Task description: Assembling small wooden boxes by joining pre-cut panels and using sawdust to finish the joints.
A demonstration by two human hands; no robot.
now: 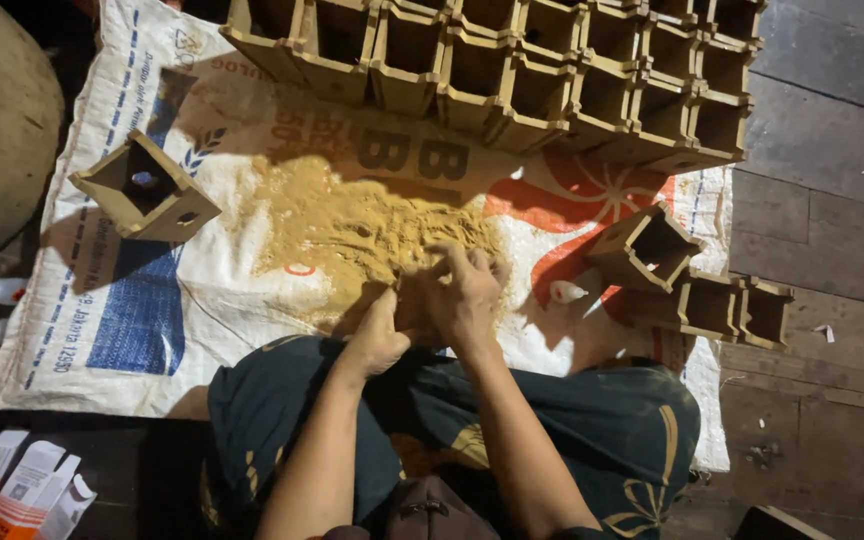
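Note:
A heap of yellow-brown powder (352, 225) lies on a printed white woven sack (102, 330) spread on the floor. My left hand (377, 340) rests at the heap's near edge, fingers curled into the powder. Beside it, my right hand (467, 290) presses down with its fingers spread over the powder. Whether either hand grips anything under the fingers is hidden. A single square tan mould (144, 188) lies tilted on the sack at the left.
Several square tan moulds (512, 70) stand stacked in rows at the far edge; three more (697, 285) lie at the right. My patterned dark cloth (572, 420) covers my legs. White-and-orange cartons (27, 490) lie bottom left. Wooden floorboards (832, 150) run along the right.

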